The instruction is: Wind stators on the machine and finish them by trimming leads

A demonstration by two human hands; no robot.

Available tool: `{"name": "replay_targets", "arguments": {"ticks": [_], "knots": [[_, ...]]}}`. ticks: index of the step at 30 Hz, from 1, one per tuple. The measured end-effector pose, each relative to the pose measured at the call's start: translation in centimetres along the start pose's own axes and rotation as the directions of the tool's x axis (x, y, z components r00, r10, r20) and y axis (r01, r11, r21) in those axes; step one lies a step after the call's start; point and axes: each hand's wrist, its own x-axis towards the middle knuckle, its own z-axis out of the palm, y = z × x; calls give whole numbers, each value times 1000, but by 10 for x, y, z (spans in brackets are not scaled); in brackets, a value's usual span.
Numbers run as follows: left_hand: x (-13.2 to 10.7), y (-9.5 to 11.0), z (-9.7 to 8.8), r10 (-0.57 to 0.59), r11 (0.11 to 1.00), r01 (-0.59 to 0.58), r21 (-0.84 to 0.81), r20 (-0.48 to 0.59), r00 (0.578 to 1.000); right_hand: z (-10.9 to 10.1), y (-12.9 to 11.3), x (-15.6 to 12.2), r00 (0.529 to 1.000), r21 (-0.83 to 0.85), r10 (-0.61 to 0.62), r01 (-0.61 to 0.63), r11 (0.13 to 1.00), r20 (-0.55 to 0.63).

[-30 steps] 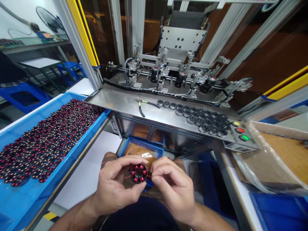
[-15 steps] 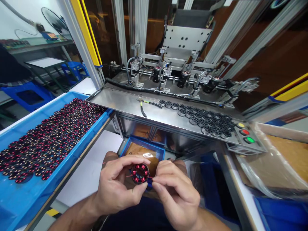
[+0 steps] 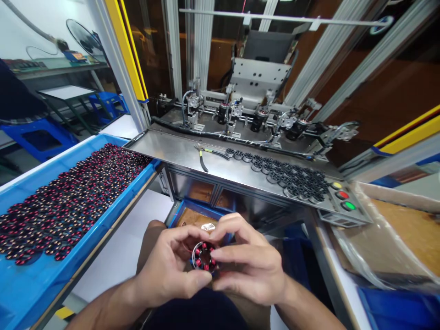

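Note:
A small ring-shaped motor stator with red wire coils (image 3: 198, 262) is held over my lap, its open face tilted up at me. My left hand (image 3: 165, 270) grips its left side, thumb at the lower rim and index finger along the top. On the right side, the fingers of my right hand (image 3: 252, 263) close on the same stator, one fingertip against the coils and the thumb below. The loose wire ends are mostly hidden by my fingers. Cutting pliers (image 3: 202, 161) lie with handles spread on the metal ledge (image 3: 165, 145), beyond my hands.
On the left stands a blue tray (image 3: 20, 288) full of red-wound stators. Several dark unwound cores (image 3: 292, 176) crowd the ledge near the machine's buttons (image 3: 349, 206). A winding machine (image 3: 259, 119) stands behind. A blue bin (image 3: 178, 211) sits below, a plastic-lined box (image 3: 405, 229) at right.
My right hand has moved from pinching a red wire beside the stator to gripping the stator itself. The stator has turned, showing its pale metal rim at left. The camera view has shifted slightly.

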Motion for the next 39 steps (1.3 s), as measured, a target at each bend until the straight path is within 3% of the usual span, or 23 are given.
{"name": "replay_targets", "arguments": {"ticks": [4, 9, 12, 16, 21, 25, 27, 30, 35, 39], "knots": [[4, -1, 1, -87, 996, 89, -27, 58, 994, -1, -1, 7, 997, -9, -52, 53, 999, 57], [6, -2, -1, -195, 967, 205, -150, 78, 978, 3, -8, -11, 986, -339, -161, 138, 930, -38], [5, -6, 0, -103, 983, 110, -150, 52, 993, 7, -15, -23, 977, -525, -206, 144, 839, -60], [0, -11, 4, 149, 988, -149, -36, -15, 989, 15, -21, -27, 964, -591, -207, 70, 804, -167], [-5, -15, 8, 300, 953, -295, 72, -77, 951, 33, -23, -24, 939, -475, -142, -26, 879, -314], [-5, -16, 13, 326, 945, -319, 76, -131, 936, 49, -20, -22, 869, -261, -2, -147, 954, -495], [-4, -16, 15, 315, 949, -309, 58, -165, 935, 54, -18, -21, 840, -179, 67, -192, 965, -539], [-3, -15, 15, 252, 968, -251, 25, -155, 955, 53, -13, -18, 846, -152, 93, -201, 968, -526], [-4, -9, 0, 46, 997, -46, 59, -12, 999, 41, -7, -18, 892, -140, 98, -176, 974, -442], [-7, -10, -9, -81, 995, 88, -40, 146, 986, 33, -8, -17, 927, -138, 96, -155, 978, -363]]}}
